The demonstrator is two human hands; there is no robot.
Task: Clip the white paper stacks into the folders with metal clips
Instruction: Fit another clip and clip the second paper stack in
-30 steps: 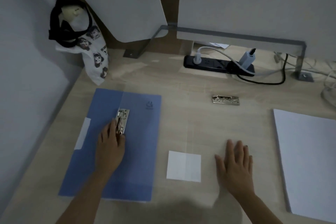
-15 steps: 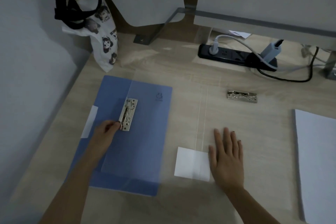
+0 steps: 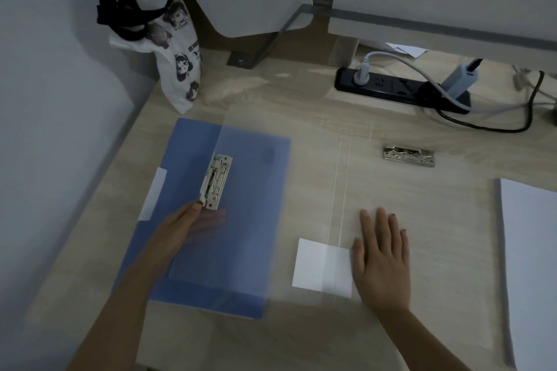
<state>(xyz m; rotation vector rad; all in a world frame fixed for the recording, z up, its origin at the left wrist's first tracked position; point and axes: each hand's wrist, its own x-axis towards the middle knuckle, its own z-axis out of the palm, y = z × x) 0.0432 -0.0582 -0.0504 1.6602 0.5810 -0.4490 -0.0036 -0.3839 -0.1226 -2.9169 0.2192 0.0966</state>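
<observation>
Head view: opening folder. My L hand at clip, fingers' hold unclear thru cover; R hand flat, fingers straight, on counter. Next: fetch paper stack, frame right.

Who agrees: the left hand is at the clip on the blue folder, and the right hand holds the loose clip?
Not quite. The head view shows the right hand flat and open, holding nothing; the loose clip lies apart from it, further back. The left hand is indeed at the clip on the blue folder.
</observation>
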